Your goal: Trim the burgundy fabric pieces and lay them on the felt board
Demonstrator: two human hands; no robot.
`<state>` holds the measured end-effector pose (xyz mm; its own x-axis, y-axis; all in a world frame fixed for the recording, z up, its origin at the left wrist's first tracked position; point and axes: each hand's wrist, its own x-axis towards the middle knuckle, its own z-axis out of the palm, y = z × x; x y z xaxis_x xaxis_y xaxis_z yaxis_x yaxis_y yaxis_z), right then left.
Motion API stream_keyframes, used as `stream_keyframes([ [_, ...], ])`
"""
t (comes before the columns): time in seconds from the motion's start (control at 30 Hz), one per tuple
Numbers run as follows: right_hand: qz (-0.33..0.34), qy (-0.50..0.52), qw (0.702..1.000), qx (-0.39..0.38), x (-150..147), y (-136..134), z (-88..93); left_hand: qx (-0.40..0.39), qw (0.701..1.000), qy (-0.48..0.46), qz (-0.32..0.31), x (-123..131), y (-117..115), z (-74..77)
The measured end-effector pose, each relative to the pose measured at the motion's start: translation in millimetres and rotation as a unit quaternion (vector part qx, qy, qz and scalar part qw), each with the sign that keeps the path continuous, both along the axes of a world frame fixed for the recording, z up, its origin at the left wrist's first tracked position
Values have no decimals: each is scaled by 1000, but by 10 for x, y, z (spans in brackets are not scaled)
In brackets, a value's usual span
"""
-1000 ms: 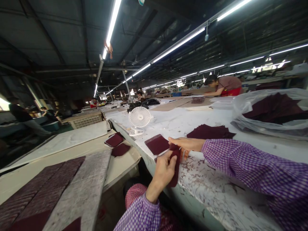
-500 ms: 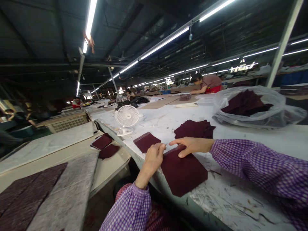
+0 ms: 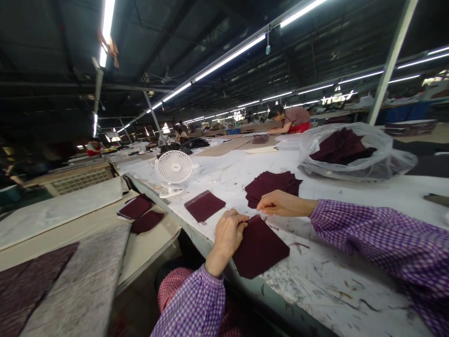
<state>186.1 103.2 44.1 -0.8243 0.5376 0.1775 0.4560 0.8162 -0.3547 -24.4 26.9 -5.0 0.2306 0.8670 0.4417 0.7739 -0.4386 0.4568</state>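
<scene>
A dark maroon fabric piece (image 3: 262, 248) with slanted lower corners lies at the near edge of the white table. My left hand (image 3: 228, 236) is closed at its upper left edge, thumb and forefinger pinching the cloth. My right hand (image 3: 286, 204) is closed at the upper right corner, its bent fingertips on the edge; the exact grip is partly hidden. Just beyond my right hand is a fanned pile of maroon fabric pieces (image 3: 275, 183). To the left of the piece lies a single fabric piece (image 3: 204, 206) with a speckled strip along its top.
A white fan (image 3: 174, 167) stands at the table's left edge. At the right, a clear plastic bag (image 3: 393, 159) holds more maroon pieces. Lower left is a side surface (image 3: 159, 252) with maroon pieces on it. Across the table a co-worker (image 3: 294, 119) bends forward.
My right hand has drawn back from lying over the top edge, its fingers now curled at the right corner. The light strip there shows less. The view has turned slightly right.
</scene>
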Motion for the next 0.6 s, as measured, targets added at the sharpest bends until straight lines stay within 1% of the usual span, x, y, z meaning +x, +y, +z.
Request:
stream_keyframes([
  [0.13, 28, -2, 998, 55, -60, 6, -84, 1, 1000, -1, 4, 2, 0, -7],
  [0.47, 11, -36, 993, 109, -125, -39, -151, 7, 1000, -5, 3, -9, 13, -39],
  [0.6, 16, -47, 984, 171, -104, -70, -198, 11, 1000, -6, -13, -23, 14, -54],
])
